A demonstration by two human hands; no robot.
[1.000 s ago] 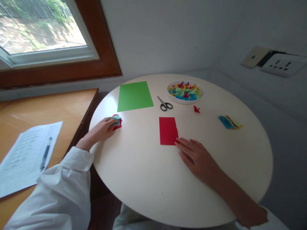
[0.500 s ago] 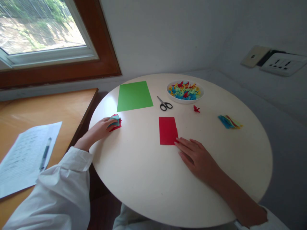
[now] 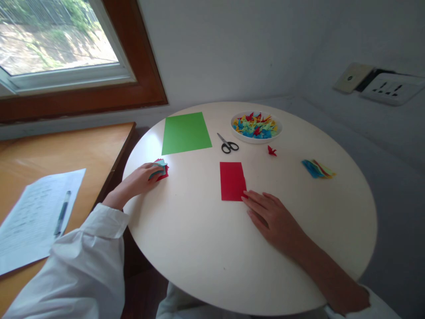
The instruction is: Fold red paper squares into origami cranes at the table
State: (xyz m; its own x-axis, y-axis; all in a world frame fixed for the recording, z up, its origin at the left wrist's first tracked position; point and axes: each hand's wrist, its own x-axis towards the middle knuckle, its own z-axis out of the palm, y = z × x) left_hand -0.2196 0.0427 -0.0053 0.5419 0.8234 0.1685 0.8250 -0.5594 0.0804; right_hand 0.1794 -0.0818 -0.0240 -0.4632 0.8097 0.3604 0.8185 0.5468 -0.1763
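Note:
My left hand [image 3: 146, 175] is at the left side of the round table, its fingers curled over a small stack of paper squares [image 3: 163, 169], pale blue on top with red beneath. The palm side and part of the stack are hidden. Flat before me lies a red rectangle of paper [image 3: 231, 180]. My right hand [image 3: 268, 214] rests with fingers stretched out, the tips touching the lower right corner of that red paper. A red folded paper crane [image 3: 272, 151] sits farther back.
Behind are a green sheet [image 3: 186, 134], black-handled scissors [image 3: 228, 144] and a white oval dish [image 3: 254, 140] full of small coloured paper cranes. On the right lies a fanned pile of coloured paper pieces [image 3: 317, 169]. A wooden desk [image 3: 99, 150] with written paper and a pen adjoins the table.
The fingers of my left hand have shifted very slightly on the small stack. My right hand and the red paper have stayed in place.

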